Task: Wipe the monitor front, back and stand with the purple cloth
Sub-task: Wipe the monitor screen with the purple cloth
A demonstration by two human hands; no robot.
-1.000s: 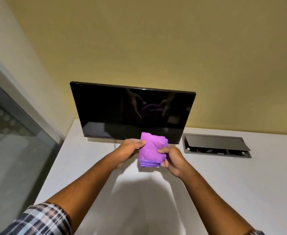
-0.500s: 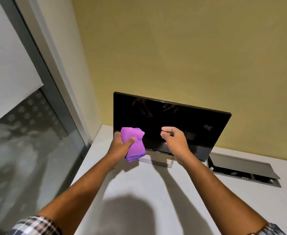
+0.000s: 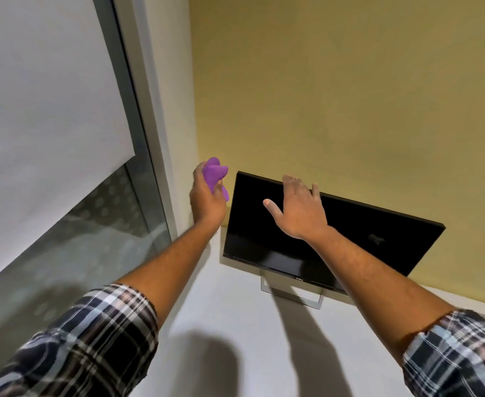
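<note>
Plainly the left hand (image 3: 207, 196) has its grip closed around the bunched purple cloth (image 3: 215, 176), held up in the air just beside the monitor's upper left corner and not touching the panel. The right hand (image 3: 298, 210) is spread, fingers apart, with the fingertips (image 3: 288, 179) hooked over the top edge of the monitor (image 3: 364, 233) and the palm in front of the dark screen, holding nothing. The monitor stands on its slim stand (image 3: 293, 295) on the white worktop (image 3: 235, 325), close in the corner between the yellow wall (image 3: 336, 96) and the window frame (image 3: 144, 124).

Judging from this, the main risks are these: a bare palm or thumb on the glass would leave fresh smears; a pull on the top edge could tilt or swivel the panel further than meant, or shift the light stand; and reaching round to the back in so tight a corner could knock the cloth hand on the wall, where the loosely bunched cloth might slip free
</note>
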